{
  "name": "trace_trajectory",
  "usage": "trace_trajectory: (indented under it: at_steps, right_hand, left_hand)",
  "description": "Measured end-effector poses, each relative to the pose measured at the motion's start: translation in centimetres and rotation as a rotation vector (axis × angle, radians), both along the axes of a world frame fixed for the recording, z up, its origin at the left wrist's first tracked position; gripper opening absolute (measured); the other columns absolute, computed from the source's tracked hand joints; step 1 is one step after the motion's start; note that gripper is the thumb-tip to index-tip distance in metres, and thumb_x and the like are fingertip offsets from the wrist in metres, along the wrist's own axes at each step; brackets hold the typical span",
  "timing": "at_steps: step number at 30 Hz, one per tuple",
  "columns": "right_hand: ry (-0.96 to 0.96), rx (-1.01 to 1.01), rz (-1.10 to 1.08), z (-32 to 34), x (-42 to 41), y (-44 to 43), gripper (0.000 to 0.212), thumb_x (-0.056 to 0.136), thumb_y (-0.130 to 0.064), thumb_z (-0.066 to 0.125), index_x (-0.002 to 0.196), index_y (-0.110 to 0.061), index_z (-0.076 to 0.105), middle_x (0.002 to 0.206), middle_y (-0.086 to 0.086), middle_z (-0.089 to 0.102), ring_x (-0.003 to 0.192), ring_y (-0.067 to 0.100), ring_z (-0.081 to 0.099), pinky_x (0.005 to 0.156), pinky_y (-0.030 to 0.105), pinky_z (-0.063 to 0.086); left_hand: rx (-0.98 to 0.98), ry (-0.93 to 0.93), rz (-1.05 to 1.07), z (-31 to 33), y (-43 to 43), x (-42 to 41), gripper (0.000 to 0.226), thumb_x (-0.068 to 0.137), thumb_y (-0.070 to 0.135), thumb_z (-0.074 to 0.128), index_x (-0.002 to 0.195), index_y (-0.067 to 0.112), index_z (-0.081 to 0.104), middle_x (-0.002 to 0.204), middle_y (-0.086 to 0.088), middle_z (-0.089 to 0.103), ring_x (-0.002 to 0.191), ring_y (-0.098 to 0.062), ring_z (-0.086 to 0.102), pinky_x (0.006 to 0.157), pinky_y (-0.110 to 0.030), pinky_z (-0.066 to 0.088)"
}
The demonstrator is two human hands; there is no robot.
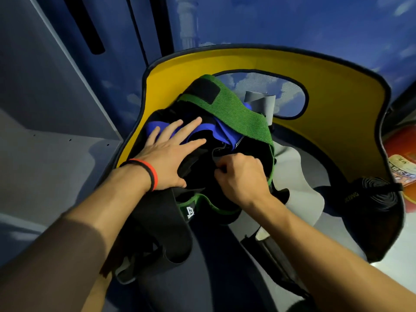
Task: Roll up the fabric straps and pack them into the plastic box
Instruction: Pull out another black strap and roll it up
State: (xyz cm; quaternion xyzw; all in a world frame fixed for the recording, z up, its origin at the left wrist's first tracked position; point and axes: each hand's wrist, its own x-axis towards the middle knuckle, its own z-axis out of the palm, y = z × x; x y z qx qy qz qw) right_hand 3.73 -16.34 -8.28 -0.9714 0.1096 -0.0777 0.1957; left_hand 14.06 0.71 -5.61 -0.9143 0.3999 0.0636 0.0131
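Nearest to us, a loose black strap (pixel 157 224) hangs off the front of the pile of fabric straps (pixel 225 140). Beside it lies a green-edged strap (pixel 190 212) with a white logo tag.

Just beyond, the left hand (pixel 171 154), with two wristbands (pixel 149 174) at its wrist, lies flat. Its fingers are spread wide and press down on black and blue fabric. The right hand (pixel 238 176) is curled tight and pinches a fold of the inner black strap (pixel 199 173) in the middle of the heap.

Behind the hands, a blue strap (pixel 222 129) and a broad green strap (pixel 238 113) with a black fastening patch drape over the top. A grey strap (pixel 262 102) sticks up behind them. The whole tangle sits within a curved yellow panel (pixel 337 113).

Off to the right, one rolled black strap (pixel 371 194) lies apart from the pile.

We cannot make out a plastic box with any certainty. We judge the task to be at an early stage: one roll looks done, most straps are unrolled and tangled, and nothing shows as packed.
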Motion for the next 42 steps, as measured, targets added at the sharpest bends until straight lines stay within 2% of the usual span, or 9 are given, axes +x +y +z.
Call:
trace_trajectory:
  at_steps: [5, 10, 14, 16, 22, 28, 35, 38, 42]
  right_hand:
    - [-0.071, 0.276, -0.141, 1.5, -1.4, -2.4, 0.014, 0.088, -0.02, 0.068, 0.097, -0.021, 0.078, 0.099, 0.0, 0.076, 0.098, 0.026, 0.067, 0.082, 0.035, 0.048]
    - [-0.19, 0.563, -0.237, 3.8, -3.9, -5.4, 0.006, 0.094, -0.018, 0.071, 0.092, -0.022, 0.074, 0.077, -0.01, 0.069, 0.068, -0.003, 0.061, 0.067, 0.017, 0.045]
    - [-0.214, 0.657, -0.274, 4.8, -6.0, -7.0, 0.01, 0.095, -0.02, 0.069, 0.087, -0.023, 0.072, 0.089, 0.01, 0.073, 0.079, 0.022, 0.065, 0.079, 0.047, 0.054]
    - [-0.227, 0.735, -0.258, 5.4, -7.1, -7.4, 0.009, 0.098, -0.017, 0.066, 0.091, -0.02, 0.071, 0.089, 0.012, 0.072, 0.078, 0.021, 0.063, 0.081, 0.052, 0.056]
    - [-0.257, 0.855, -0.221, 6.8, -9.1, -8.9, 0.015, 0.103, -0.014, 0.058, 0.093, -0.018, 0.068, 0.083, -0.005, 0.069, 0.081, 0.011, 0.067, 0.073, 0.034, 0.057]
    - [-0.43, 0.958, -0.278, 10.3, -11.0, -11.6, 0.017, 0.104, -0.014, 0.053, 0.093, -0.02, 0.064, 0.092, 0.009, 0.068, 0.09, 0.02, 0.068, 0.079, 0.038, 0.06]
    - [-0.199, 1.132, -0.375, 8.3, -11.2, -12.4, 0.016, 0.101, 0.002, 0.048, 0.096, -0.01, 0.058, 0.066, -0.001, 0.068, 0.06, 0.007, 0.066, 0.055, 0.019, 0.054]
    - [-0.115, 0.978, -0.359, 6.9, -11.5, -13.8, 0.027, 0.093, 0.014, 0.052, 0.077, -0.008, 0.053, 0.049, -0.009, 0.059, 0.048, -0.005, 0.051, 0.053, 0.009, 0.039]
    - [0.19, 0.754, -0.354, 4.6, -11.8, -13.3, 0.029, 0.096, 0.014, 0.051, 0.074, -0.003, 0.057, 0.07, 0.003, 0.053, 0.083, 0.018, 0.049, 0.059, 0.011, 0.037]
  left_hand:
    - [-0.071, 0.022, 0.048, -0.6, -0.2, -0.2, 0.124, 0.067, 0.037, 0.091, 0.161, 0.032, 0.009, 0.153, 0.03, -0.038, 0.154, -0.019, 0.004, 0.123, -0.056, 0.017]
    - [-0.152, -0.012, 0.098, -1.3, -0.1, -0.1, 0.128, 0.065, 0.043, 0.092, 0.161, 0.028, 0.008, 0.155, 0.029, -0.035, 0.149, -0.021, 0.025, 0.122, -0.054, 0.024]
    - [-0.182, -0.055, 0.119, -1.7, 0.1, 0.3, 0.128, 0.064, 0.047, 0.091, 0.16, 0.028, 0.009, 0.158, 0.028, -0.03, 0.146, -0.024, 0.032, 0.119, -0.055, 0.029]
    - [-0.198, -0.06, 0.129, -1.7, 0.2, 0.4, 0.127, 0.065, 0.045, 0.091, 0.16, 0.029, 0.008, 0.161, 0.027, -0.024, 0.144, -0.025, 0.036, 0.116, -0.054, 0.035]
    - [-0.218, -0.048, 0.197, -2.0, -0.3, 0.8, 0.12, 0.069, 0.038, 0.091, 0.159, 0.027, 0.012, 0.164, 0.023, -0.013, 0.136, -0.03, 0.046, 0.099, -0.049, 0.051]
    - [-0.34, 0.071, 0.365, -2.3, 0.4, 2.8, 0.114, 0.073, 0.036, 0.088, 0.16, 0.018, 0.017, 0.168, 0.01, 0.002, 0.152, -0.022, 0.022, 0.119, -0.044, 0.032]
    - [-0.305, 0.031, 0.327, -2.6, -1.1, 2.3, 0.103, 0.08, 0.042, 0.081, 0.159, 0.02, 0.019, 0.168, 0.013, -0.003, 0.149, -0.029, 0.028, 0.113, -0.055, 0.038]
    - [-0.25, 0.061, 0.344, -2.0, -2.5, 0.8, 0.088, 0.084, 0.051, 0.074, 0.155, 0.022, 0.03, 0.168, 0.004, -0.005, 0.15, -0.037, 0.021, 0.116, -0.056, 0.032]
    - [-0.281, -0.049, 0.295, -0.9, -4.6, -2.2, 0.069, 0.083, 0.052, 0.074, 0.14, 0.022, 0.051, 0.167, 0.003, -0.006, 0.152, -0.033, 0.005, 0.118, -0.06, 0.024]
